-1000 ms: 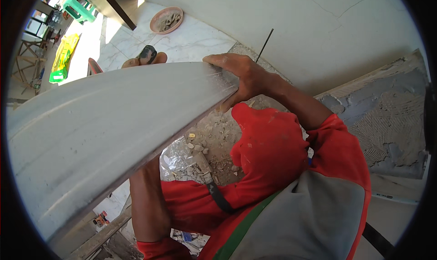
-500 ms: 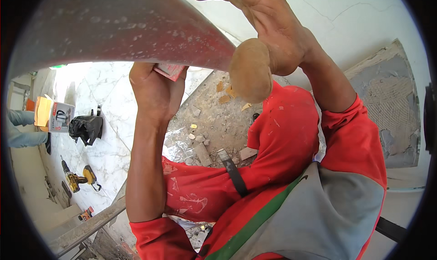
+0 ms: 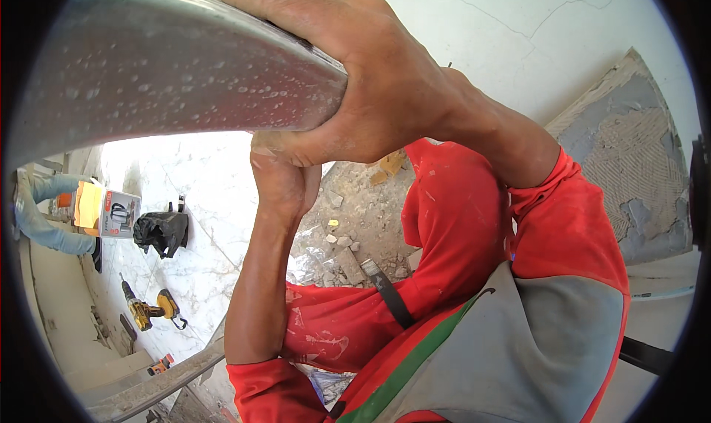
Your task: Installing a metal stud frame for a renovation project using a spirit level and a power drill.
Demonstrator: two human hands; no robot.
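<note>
A wide grey metal bar (image 3: 200,71), its smooth face speckled with droplet-like spots, crosses the upper left close to me. My right hand (image 3: 363,75) is closed round the bar's near right end. Its fingers lie along the top edge and its thumb runs beneath the lower edge. Just under that thumb is my left hand (image 3: 285,182), raised and curled against the bar's underside. The bar and my right hand cover most of its fingers, so what it grips is hidden.
On the white marbled floor tiles (image 3: 211,167) stand a printed box (image 3: 118,214) and a black plastic bag (image 3: 161,232). A yellow-black drill (image 3: 141,308) lies nearer, beside a battery (image 3: 169,304). Another person's leg (image 3: 59,227) shows far left. A mortar-smeared panel (image 3: 629,156) leans right. Rubble (image 3: 348,264) lies below.
My right hand has come down and left from an open pose and closed round the bar's end. The bar has shifted left. The red piece in my left hand is no longer visible.
</note>
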